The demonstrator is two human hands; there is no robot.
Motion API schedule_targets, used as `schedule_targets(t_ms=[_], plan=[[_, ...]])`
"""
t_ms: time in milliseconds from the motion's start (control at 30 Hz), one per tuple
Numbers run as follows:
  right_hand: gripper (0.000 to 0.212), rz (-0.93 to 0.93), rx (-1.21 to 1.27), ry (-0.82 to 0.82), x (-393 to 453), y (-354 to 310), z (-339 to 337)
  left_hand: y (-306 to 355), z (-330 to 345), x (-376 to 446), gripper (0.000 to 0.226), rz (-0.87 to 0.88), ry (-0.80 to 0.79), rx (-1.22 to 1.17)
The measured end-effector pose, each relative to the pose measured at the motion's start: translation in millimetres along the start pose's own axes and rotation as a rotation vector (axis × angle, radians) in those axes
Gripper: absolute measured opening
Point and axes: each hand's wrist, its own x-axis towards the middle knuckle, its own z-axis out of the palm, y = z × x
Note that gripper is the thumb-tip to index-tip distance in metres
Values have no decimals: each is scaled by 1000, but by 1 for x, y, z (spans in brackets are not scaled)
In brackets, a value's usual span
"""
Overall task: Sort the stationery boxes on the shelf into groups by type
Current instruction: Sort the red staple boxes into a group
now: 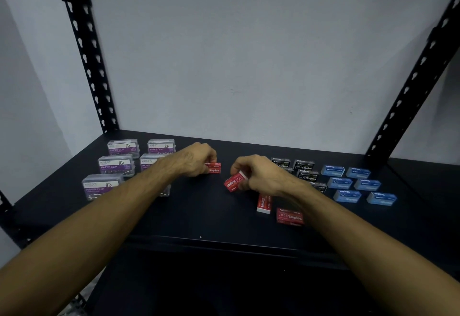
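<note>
The black shelf (199, 216) carries four kinds of box, laid out so each type occupies its own stretch. At the left stand the clear paper clip boxes (117, 164) in rows, largest of the lot. At the far right the blue staple boxes (347, 196) sit in two tidy columns, with the black staple boxes (307, 176) clustered just beside them. The red staple boxes are not yet grouped: two lie loose near the front edge (290, 216), at differing angles. The left hand (196, 159) grasps one red box (213, 168) resting on the shelf. The right hand (258, 174) pinches another red box (235, 181), tilted, seemingly to bring the pair together mid-shelf.
</note>
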Motion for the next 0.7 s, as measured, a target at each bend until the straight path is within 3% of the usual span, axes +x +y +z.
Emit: schedule_targets(t_ms=[233, 433, 700], plan=[[51, 8, 4, -37, 5, -8, 2, 2, 1, -2, 10, -3, -9, -22], [27, 56, 75, 4, 4, -5, 12, 1, 2, -3, 10, 1, 21, -21], [21, 66, 31, 12, 1, -7, 12, 1, 2, -5, 9, 2, 17, -31]])
